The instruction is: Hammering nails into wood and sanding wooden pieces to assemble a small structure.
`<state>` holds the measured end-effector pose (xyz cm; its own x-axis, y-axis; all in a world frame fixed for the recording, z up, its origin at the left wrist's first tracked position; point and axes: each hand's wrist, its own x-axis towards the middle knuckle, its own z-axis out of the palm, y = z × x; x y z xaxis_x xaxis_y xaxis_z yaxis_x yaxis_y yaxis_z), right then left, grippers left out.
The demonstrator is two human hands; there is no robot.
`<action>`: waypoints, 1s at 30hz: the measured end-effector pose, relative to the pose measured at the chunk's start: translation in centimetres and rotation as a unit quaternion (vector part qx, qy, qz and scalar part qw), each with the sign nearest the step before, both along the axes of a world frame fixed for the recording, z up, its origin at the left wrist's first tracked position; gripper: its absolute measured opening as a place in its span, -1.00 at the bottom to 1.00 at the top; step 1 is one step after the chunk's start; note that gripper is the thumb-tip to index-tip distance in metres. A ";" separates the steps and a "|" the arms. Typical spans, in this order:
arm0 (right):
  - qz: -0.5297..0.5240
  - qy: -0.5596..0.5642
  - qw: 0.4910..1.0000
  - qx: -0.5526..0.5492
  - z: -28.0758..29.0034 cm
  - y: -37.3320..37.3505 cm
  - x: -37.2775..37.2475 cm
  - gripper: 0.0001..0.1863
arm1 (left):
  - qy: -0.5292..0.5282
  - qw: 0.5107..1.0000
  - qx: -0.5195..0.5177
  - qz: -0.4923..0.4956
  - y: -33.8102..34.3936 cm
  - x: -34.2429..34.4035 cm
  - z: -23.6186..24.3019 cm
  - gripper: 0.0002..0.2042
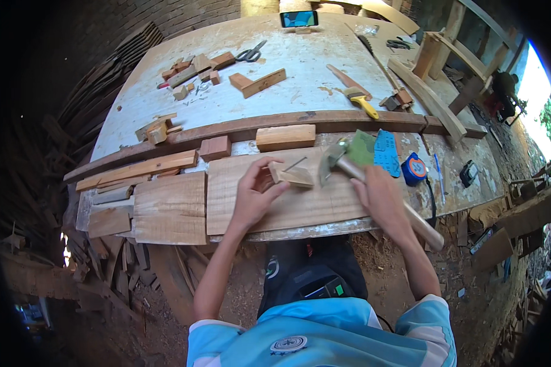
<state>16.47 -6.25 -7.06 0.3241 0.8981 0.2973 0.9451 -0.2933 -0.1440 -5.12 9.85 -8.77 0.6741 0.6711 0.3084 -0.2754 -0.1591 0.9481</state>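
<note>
My left hand [254, 191] grips a small pale wood block [295, 177] between thumb and fingers, over a wide flat board [330, 208]. A nail [297, 163] sticks up at a slant from the block. In my right hand [382, 199] is a claw hammer [427, 231], held around its wooden handle. The hammer's metal head [332, 161] is just right of the block and apart from the nail. Beyond the board lie a longer wood block [286, 137] and a reddish block [215, 148].
Right of the board lie green sandpaper [362, 147], blue sandpaper [386, 153] and a blue tape measure [414, 169]. A long wooden rail [226, 130] crosses the bench. Beyond it are a yellow-handled brush [362, 101], scissors [251, 52], wood offcuts [193, 72] and a propped-up phone [299, 19].
</note>
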 end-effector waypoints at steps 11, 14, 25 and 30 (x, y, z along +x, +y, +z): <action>0.079 0.373 0.903 0.198 11.8 -3.2 -4.7 -0.60 | 0.102 0.975 0.192 0.053 0.0 0.5 0.2 -0.59; 0.094 0.344 0.934 0.031 10.0 -1.1 -4.8 -0.61 | 0.080 0.967 0.228 0.081 0.2 0.4 -0.8 -0.61; 0.074 0.322 0.938 0.106 11.6 -1.5 -5.7 -0.69 | 0.088 0.970 0.212 0.080 -0.2 -0.1 -0.5 -0.60; 0.066 0.306 0.950 -0.009 8.7 0.0 -3.2 -0.69 | 0.065 0.963 0.233 0.116 0.7 0.7 -1.4 -0.58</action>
